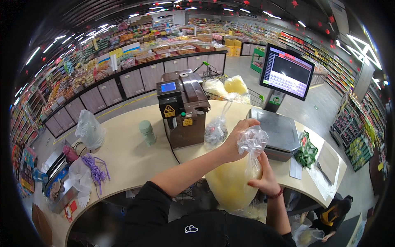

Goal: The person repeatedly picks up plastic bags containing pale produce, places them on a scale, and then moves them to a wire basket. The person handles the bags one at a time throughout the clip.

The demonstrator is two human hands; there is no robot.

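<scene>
A large clear plastic bag with yellow contents (233,182) hangs in front of my body, over the counter's near edge. My left hand (237,143) is at its gathered neck, beside the bunched top of clear plastic. My right hand (266,177) has its fingers against the neck lower down and its thumb apart, at the bag's right side. Beyond my hands lies the flat metal plate of a weighing scale (273,129), below a touch screen (287,72) on a post. A knotted clear bag with small items (216,131) lies left of my left hand.
A brown machine with a small display (188,123) and a green bottle (147,132) stand on the curved counter (129,166). Purple ties (96,171) lie left, green netting (306,151) right. A shopping cart (256,98) with filled bags stands beyond. Another person (331,214) handles bags at lower right.
</scene>
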